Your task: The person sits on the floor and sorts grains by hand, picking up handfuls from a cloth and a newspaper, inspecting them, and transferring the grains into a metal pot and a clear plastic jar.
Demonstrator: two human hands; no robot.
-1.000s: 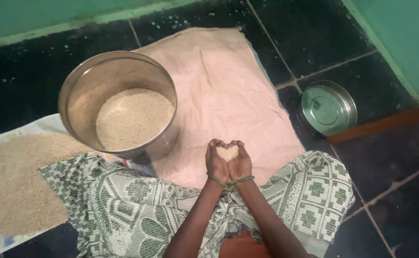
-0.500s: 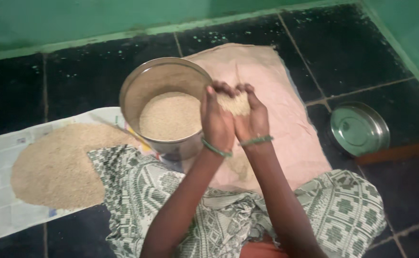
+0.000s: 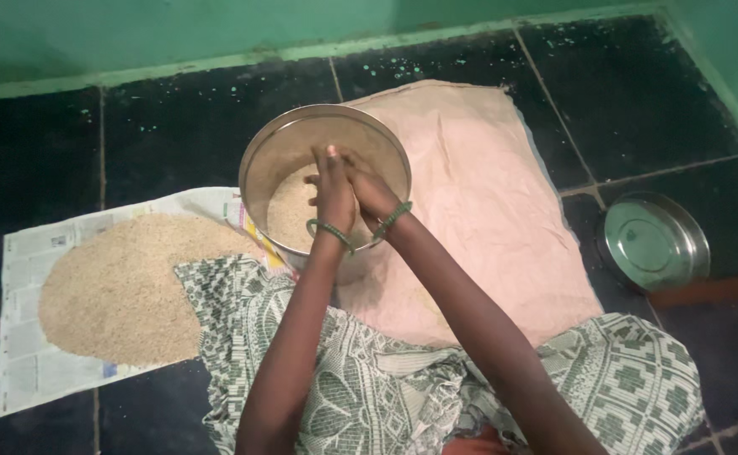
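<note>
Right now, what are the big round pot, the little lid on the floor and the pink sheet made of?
The big pot looks like polished steel: silvery wall, bright rim. The lid seems to be the same metal, since it mirrors the light. The pink sheet looks like soft woven cloth, matte and creased, though it could be sacking.

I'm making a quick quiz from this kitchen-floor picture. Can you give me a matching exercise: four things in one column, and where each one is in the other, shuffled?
Things:
1. steel pot
2. grain heap
3. steel lid
4. hands

Places:
A. alone on the dark floor tiles, far right
B. spread on newspaper, left
C. over the pot's mouth, held together
D. at the left edge of the pink cloth, holding grain

Pairs: 1-D, 2-B, 3-A, 4-C
</note>
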